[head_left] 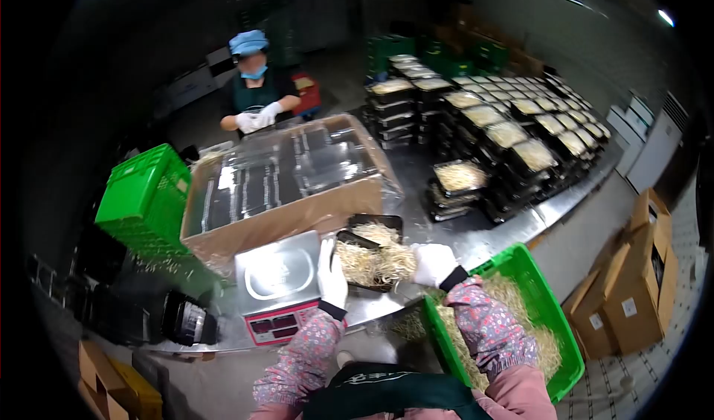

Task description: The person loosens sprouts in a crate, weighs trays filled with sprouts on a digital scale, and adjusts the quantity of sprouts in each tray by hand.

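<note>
A black plastic tray (pixel 370 287) heaped with bean sprouts (pixel 364 262) sits on the metal table. My left hand (pixel 332 275), in a white glove, lies along the tray's left side with its fingers stretched out. At the tray's right side, my gloved right hand (pixel 433 264) is closed at the edge of a clump of sprouts; its fingertips are partly hidden. Just behind is a second black tray (pixel 393 226), also with sprouts in it. Left of my left hand stands a scale (pixel 277 275) with a bare platform and a red front.
A carton (pixel 286 217) of stacked black trays stands behind the scale. Green crates (pixel 149 186) (pixel 561 331) flank the table; the right one holds sprouts. Filled packs (pixel 532 156) are stacked at back right. A co-worker (pixel 256 96) stands opposite. Cardboard boxes (pixel 628 279) are at right.
</note>
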